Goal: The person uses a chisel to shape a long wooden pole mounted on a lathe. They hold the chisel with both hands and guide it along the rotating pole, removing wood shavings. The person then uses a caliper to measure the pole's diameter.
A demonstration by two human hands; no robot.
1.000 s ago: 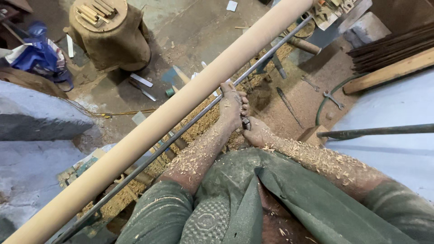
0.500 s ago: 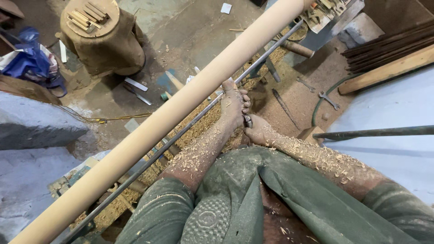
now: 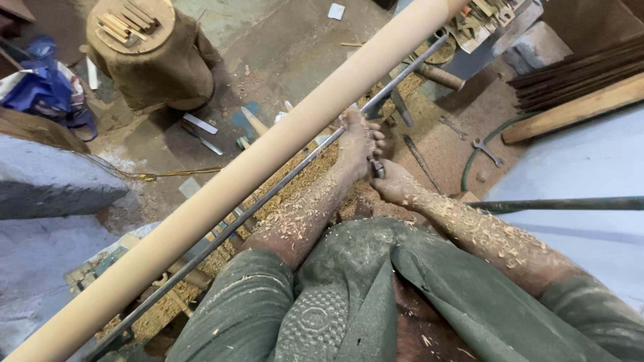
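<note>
Hands stayed at the thin steel rail; nothing shifted.
Left hand (image 3: 359,144) lay on grey metal rail (image 3: 288,184), right hand (image 3: 396,184) clamped on small dark tool (image 3: 378,167) beside long pale wooden cylinder (image 3: 255,167); the work held steady.

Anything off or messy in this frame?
Yes. Wood shavings coat the left forearm, the right forearm and the floor under the long wooden pole. Wrenches and small tools lie loose in the sawdust. No visible damage.

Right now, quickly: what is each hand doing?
Left hand: not in view.
Right hand: not in view; only two bare feet show, a metal tool tip between them, by the rest bar.
</note>
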